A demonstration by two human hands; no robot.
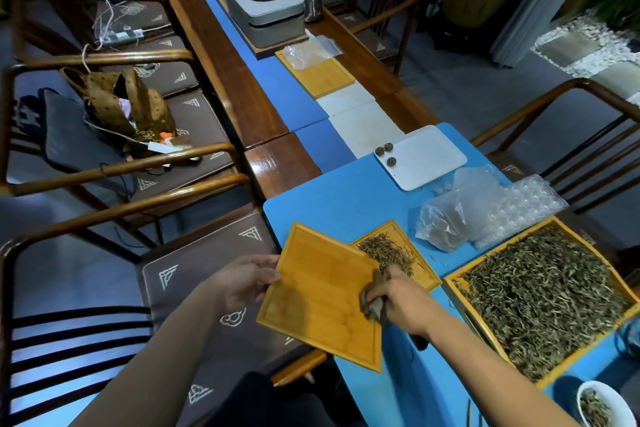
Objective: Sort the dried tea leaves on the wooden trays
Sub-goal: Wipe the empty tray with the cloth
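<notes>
The left hand [244,282] grips the edge of an empty bamboo tray [322,298], tilted over the worktop [346,198] edge, I think so that the last crumbs fall toward the small tray [405,246] holding a little heap of sorted leaves [388,251]. The right hand [403,302] is closed around a dark brush or cloth [372,305], I cannot tell which, touching the tilted tray. The large tray [453,279] at the right holds most dried tea leaves [543,295].
</notes>
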